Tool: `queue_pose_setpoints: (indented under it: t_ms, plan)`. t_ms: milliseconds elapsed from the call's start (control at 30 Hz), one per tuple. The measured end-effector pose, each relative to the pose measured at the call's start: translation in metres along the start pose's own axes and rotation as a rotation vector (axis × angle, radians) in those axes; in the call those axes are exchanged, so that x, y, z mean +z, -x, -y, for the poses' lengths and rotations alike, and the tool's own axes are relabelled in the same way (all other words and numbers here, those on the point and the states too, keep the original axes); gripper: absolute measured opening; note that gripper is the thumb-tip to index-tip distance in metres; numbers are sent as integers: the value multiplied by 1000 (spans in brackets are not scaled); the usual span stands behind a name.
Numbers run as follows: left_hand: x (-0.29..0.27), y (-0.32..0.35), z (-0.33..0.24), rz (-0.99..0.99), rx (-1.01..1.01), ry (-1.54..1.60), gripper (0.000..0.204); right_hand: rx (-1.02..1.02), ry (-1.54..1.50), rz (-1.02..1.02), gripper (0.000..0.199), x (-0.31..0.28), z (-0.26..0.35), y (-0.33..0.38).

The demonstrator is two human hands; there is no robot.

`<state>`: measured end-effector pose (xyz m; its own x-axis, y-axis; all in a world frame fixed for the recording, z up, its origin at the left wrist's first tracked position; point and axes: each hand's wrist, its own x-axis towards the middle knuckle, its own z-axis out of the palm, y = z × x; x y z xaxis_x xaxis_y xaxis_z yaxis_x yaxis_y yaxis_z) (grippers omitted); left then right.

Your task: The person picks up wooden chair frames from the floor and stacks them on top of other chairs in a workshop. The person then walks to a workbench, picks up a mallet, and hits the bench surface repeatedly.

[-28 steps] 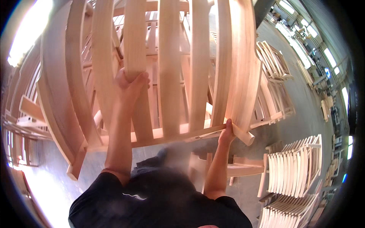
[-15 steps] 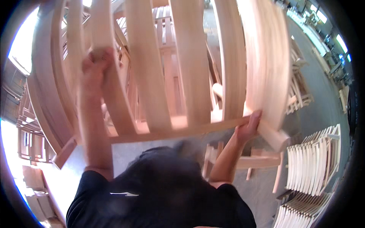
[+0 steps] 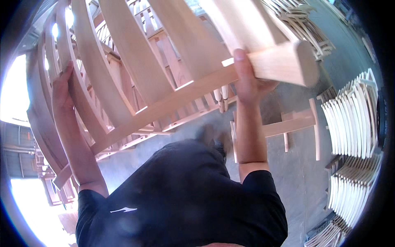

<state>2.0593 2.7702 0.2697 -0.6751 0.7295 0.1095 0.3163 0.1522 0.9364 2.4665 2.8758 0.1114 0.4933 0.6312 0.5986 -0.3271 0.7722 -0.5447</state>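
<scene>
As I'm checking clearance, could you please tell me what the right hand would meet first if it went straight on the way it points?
The wooden rail that the right hand grips; just past it, the wide pale slat appears to lie in line, though depth is unclear.

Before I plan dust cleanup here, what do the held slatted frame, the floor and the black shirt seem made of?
Slatted frame: wood, apparently unpainted, pale tan with faint streaks. Floor: probably smooth concrete, grey and mottled. Black shirt: likely matte fabric, softly draped; fibre unclear.
</scene>
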Motion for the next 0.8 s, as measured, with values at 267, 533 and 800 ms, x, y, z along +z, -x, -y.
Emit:
queue_pose_setpoints:
  t_ms: [267, 533, 800]
  plan:
    - [-5, -2, 8, 87, -18, 91, 48, -56, 65, 128, 31, 13, 11, -9]
    - [0, -45, 39, 135, -95, 212, 31, 20, 69, 84, 29, 31, -20, -13]
    - [10, -77, 62, 186, -116, 102, 31, 143, 235, 51, 35, 52, -36, -10]
